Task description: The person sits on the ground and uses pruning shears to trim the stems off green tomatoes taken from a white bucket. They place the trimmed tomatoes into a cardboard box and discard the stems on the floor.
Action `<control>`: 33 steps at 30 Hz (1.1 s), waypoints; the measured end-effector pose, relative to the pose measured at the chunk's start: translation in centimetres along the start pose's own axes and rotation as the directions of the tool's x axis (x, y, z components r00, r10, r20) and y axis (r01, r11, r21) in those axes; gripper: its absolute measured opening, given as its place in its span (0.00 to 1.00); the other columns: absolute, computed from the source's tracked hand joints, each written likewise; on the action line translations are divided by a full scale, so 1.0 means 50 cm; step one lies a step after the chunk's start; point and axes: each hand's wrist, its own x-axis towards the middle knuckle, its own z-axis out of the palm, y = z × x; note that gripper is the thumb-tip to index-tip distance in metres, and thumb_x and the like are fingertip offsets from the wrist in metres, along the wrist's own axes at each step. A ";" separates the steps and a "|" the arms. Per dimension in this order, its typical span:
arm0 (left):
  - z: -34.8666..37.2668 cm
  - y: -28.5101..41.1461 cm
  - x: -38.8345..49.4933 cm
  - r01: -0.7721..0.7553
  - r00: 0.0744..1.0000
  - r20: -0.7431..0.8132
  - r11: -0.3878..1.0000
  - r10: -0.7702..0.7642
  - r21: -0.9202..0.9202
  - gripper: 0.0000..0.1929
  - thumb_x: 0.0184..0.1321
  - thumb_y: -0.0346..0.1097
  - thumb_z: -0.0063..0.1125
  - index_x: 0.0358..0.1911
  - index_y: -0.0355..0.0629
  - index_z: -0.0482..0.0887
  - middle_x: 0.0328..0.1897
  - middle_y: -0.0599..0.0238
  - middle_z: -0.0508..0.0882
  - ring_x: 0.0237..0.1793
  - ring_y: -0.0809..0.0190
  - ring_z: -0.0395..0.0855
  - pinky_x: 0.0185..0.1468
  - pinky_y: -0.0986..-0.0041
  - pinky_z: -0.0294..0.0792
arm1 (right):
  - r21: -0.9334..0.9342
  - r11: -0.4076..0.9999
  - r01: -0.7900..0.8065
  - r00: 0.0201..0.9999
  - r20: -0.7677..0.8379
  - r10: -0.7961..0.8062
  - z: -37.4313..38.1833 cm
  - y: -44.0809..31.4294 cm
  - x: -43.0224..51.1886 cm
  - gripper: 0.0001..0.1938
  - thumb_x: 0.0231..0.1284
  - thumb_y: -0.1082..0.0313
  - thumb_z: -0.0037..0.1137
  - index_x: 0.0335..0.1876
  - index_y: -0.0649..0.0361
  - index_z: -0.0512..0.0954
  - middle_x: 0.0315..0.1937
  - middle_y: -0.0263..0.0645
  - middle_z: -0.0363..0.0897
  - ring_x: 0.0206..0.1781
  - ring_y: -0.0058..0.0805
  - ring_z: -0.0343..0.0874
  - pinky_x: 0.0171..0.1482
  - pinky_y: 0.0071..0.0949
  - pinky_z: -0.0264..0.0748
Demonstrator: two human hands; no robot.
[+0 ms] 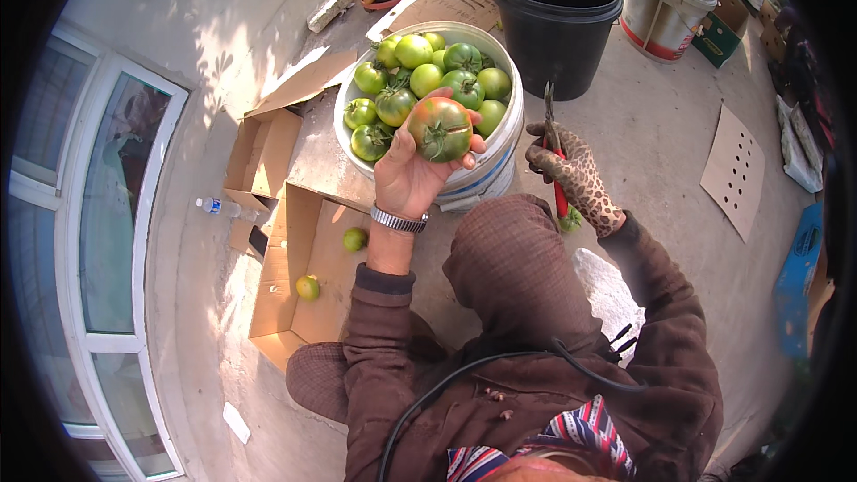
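Note:
My bare left hand (418, 171) grips a tomato (440, 130), part green and part orange-red, with a crack beside its green calyx. It is held over the near rim of a white bucket (479, 174) heaped with green tomatoes (426, 80). To the right of the bucket, my right hand (569, 171), in a leopard-print glove, holds red-handled pruning snips (554, 154). Their blades point away from me, apart from the tomato. One green tomato (570, 219) shows on the ground, partly behind the right hand.
A cardboard box (321, 268) at my left holds two tomatoes; a smaller carton (264, 154) and plastic bottle (224, 207) are beyond it. A black bucket (556, 33) stands past the white one. Farther right is another tomato-filled bucket (666, 13). A punched cardboard sheet (734, 174) lies right.

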 end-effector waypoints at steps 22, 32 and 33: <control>0.111 -0.020 0.096 0.180 0.957 -0.285 0.893 -0.060 0.413 0.24 0.78 0.49 0.42 0.66 0.38 0.70 0.59 0.61 0.81 0.56 0.62 0.83 0.60 0.64 0.76 | -0.259 0.780 0.570 0.777 -0.140 -0.614 0.064 -0.118 0.037 0.40 0.43 0.59 0.82 0.64 0.64 0.71 0.54 0.44 0.81 0.60 0.32 0.81 0.61 0.32 0.79; -0.056 0.042 0.018 0.059 0.920 -0.339 0.789 0.194 0.611 0.24 0.74 0.41 0.53 0.66 0.32 0.68 0.53 0.44 0.82 0.47 0.52 0.88 0.49 0.65 0.83 | 0.019 1.000 -0.021 0.941 -0.337 0.026 -0.097 0.138 0.081 0.26 0.53 0.61 0.74 0.55 0.64 0.79 0.49 0.44 0.84 0.53 0.33 0.82 0.60 0.33 0.77; -0.073 0.057 0.010 0.044 0.894 -0.372 0.778 0.249 0.627 0.22 0.74 0.40 0.53 0.64 0.33 0.70 0.51 0.45 0.83 0.45 0.53 0.88 0.48 0.66 0.83 | -0.064 0.988 -0.143 0.930 -0.350 0.112 -0.093 0.188 0.093 0.24 0.52 0.62 0.74 0.54 0.64 0.80 0.46 0.44 0.85 0.51 0.31 0.83 0.58 0.31 0.78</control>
